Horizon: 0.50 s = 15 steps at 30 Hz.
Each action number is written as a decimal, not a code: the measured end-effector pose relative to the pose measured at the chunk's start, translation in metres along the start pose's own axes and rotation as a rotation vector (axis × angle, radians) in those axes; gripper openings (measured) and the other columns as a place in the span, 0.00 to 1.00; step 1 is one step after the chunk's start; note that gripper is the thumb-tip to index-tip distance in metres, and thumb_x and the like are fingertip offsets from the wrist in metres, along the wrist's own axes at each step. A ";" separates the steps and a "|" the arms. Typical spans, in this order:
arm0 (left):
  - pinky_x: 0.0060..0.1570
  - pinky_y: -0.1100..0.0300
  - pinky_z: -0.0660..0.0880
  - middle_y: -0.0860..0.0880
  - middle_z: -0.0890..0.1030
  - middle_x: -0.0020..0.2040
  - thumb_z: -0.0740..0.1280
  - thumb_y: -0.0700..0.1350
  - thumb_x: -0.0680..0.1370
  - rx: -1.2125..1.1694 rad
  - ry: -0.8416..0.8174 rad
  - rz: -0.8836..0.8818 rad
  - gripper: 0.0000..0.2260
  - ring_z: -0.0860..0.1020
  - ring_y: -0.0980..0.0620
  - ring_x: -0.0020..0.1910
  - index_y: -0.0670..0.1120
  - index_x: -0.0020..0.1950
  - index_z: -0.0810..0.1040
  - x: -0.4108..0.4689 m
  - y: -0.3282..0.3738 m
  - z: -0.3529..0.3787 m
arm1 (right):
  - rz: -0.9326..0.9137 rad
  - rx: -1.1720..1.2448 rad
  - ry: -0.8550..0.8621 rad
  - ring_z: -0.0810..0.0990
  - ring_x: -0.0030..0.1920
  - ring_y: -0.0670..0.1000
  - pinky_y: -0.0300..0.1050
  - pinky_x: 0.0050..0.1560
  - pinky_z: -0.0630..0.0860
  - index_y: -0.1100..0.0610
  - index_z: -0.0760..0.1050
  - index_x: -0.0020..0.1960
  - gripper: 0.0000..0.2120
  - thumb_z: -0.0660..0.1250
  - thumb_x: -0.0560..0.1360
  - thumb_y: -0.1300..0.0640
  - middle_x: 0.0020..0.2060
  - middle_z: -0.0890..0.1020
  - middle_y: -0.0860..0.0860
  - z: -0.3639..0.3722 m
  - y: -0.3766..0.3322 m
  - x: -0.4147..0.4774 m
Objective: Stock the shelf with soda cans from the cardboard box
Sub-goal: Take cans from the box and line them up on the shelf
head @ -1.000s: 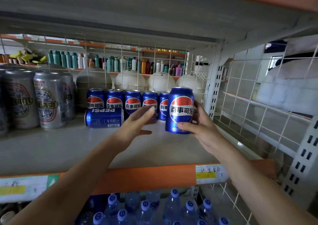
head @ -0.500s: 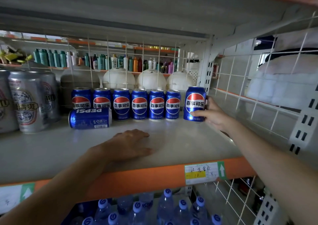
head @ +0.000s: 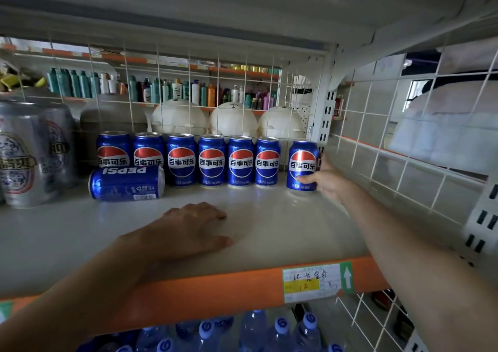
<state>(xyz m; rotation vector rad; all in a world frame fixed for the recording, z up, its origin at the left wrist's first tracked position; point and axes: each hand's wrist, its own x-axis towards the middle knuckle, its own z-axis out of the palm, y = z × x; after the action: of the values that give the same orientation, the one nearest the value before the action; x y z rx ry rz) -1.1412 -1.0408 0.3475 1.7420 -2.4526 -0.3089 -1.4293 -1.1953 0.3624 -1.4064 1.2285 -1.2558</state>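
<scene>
Gripping can (head: 302,163) upright | right grip (head: 327,181) wraps its right side (thumb front)

A blue soda can (head: 302,165) is gripped upright by the right hand (head: 327,180) beside six standing cans (head: 211,160), while the left hand (head: 188,229) is rested flat on the shelf (head: 283,217).

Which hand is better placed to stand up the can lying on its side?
Probably the left hand: it rests empty on the shelf near the lying can. The right hand grips an upright can at the row's end.
</scene>
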 end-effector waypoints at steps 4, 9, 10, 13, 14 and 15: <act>0.68 0.59 0.58 0.61 0.61 0.72 0.49 0.79 0.56 0.014 0.016 0.008 0.46 0.61 0.58 0.70 0.61 0.72 0.59 0.001 0.000 0.001 | -0.032 -0.089 0.004 0.73 0.64 0.58 0.61 0.65 0.69 0.56 0.59 0.70 0.41 0.71 0.64 0.77 0.64 0.74 0.56 -0.001 0.008 0.014; 0.67 0.60 0.56 0.62 0.60 0.72 0.51 0.75 0.63 0.069 0.007 0.006 0.38 0.60 0.60 0.69 0.62 0.71 0.58 0.004 0.000 0.001 | -0.041 -0.291 -0.004 0.72 0.64 0.55 0.58 0.67 0.67 0.56 0.58 0.71 0.41 0.75 0.65 0.70 0.64 0.74 0.53 -0.005 0.011 0.023; 0.67 0.60 0.56 0.62 0.60 0.72 0.49 0.76 0.62 0.071 0.007 0.012 0.39 0.60 0.60 0.69 0.62 0.71 0.58 0.004 -0.001 0.002 | -0.047 -0.333 0.000 0.72 0.64 0.56 0.59 0.67 0.68 0.56 0.59 0.71 0.41 0.76 0.64 0.68 0.64 0.74 0.53 -0.005 0.012 0.025; 0.67 0.61 0.56 0.63 0.60 0.72 0.49 0.80 0.61 0.056 0.015 0.024 0.42 0.61 0.61 0.69 0.63 0.71 0.59 0.005 -0.004 0.002 | -0.080 -0.391 0.024 0.73 0.64 0.56 0.59 0.66 0.69 0.56 0.61 0.70 0.42 0.78 0.62 0.66 0.63 0.75 0.54 -0.003 0.014 0.032; 0.66 0.61 0.56 0.63 0.60 0.71 0.45 0.82 0.56 0.061 0.015 0.030 0.46 0.61 0.61 0.69 0.63 0.71 0.59 0.005 -0.005 0.003 | -0.087 -0.396 0.028 0.73 0.64 0.56 0.59 0.66 0.69 0.56 0.61 0.71 0.43 0.78 0.62 0.67 0.64 0.75 0.54 -0.001 0.014 0.034; 0.66 0.61 0.57 0.63 0.60 0.71 0.44 0.83 0.55 0.073 0.016 0.035 0.48 0.61 0.61 0.69 0.63 0.71 0.59 0.005 -0.004 0.003 | -0.094 -0.393 0.027 0.73 0.64 0.56 0.59 0.66 0.69 0.56 0.59 0.72 0.44 0.78 0.62 0.68 0.64 0.74 0.54 0.000 0.014 0.035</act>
<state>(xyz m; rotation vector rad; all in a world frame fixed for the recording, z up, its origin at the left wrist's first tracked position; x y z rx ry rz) -1.1398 -1.0466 0.3436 1.7197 -2.5105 -0.2043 -1.4305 -1.2324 0.3535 -1.7481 1.5006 -1.1373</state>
